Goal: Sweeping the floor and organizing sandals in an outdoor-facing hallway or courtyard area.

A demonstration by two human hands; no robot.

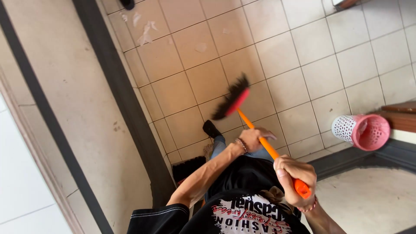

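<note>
Orange-handled broom (260, 138) slanting from about 5 o'clock up toward 11 o'clock across the middle of the view, its red head with dark bristles (231, 97) blurred just above the pale floor tiles (303, 56). Right hand (294, 178) wrapped firmly round the top end of the handle at 5 o'clock, fingers curled closed over the orange grip, a beaded bracelet at the wrist. Left hand (252, 138) further down the shaft, near centre, clasped round it, also with a bracelet. Below the broom head, a dark shoe (211, 128) on the tiles and a blue trouser leg. Dustpan (188, 168), dark, at 7 o'clock beside the black skirting. Pink perforated basket (362, 131) lying on its side at 3 o'clock, well apart from the broom, next to a wooden step. Scraps of pale paper litter (145, 32) on the tiles at 11 o'clock.
</note>
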